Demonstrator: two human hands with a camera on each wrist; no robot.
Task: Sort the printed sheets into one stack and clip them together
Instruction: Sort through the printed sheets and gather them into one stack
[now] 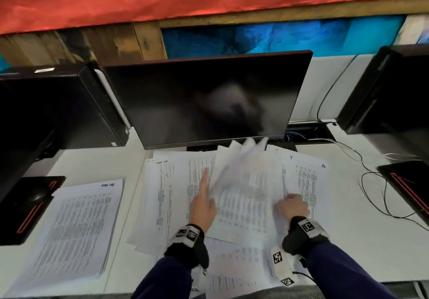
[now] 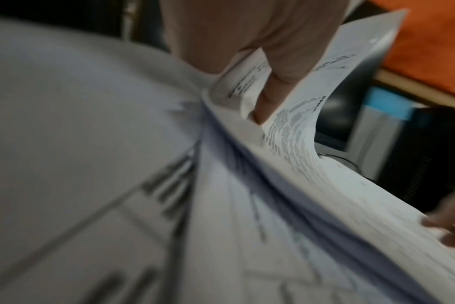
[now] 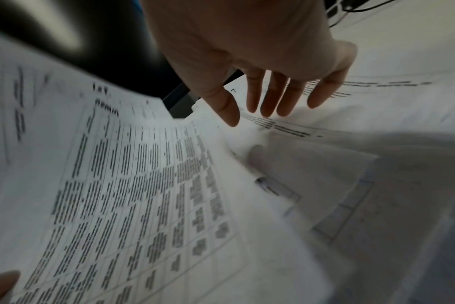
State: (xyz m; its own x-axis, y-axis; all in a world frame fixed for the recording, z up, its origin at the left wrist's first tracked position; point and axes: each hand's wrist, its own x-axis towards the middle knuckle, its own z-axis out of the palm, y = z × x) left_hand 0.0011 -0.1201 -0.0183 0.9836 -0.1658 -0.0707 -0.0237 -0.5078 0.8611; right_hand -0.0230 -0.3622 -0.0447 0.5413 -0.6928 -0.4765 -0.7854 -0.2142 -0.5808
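Note:
Several printed sheets [image 1: 176,182] lie fanned out on the white desk [image 1: 362,240] in front of me. My left hand [image 1: 204,203] pinches a sheet [image 1: 241,182] at its left edge and lifts it, curled and blurred; its index finger points away from me. In the left wrist view a finger [image 2: 273,92] sits inside the curl of that sheet [image 2: 294,127]. My right hand [image 1: 292,206] rests on the spread papers to the right, and its fingers [image 3: 273,98] are straight and apart over them. The raised sheet [image 3: 117,185] fills the left of the right wrist view. A separate neat stack [image 1: 76,229] lies at the left.
A dark monitor [image 1: 209,99] stands just behind the papers. Black computer towers stand at the left [image 1: 58,108] and right [image 1: 394,90]. Black pads with red trim lie at both sides [image 1: 30,206] [image 1: 408,189]. Cables [image 1: 371,182] run across the desk at the right.

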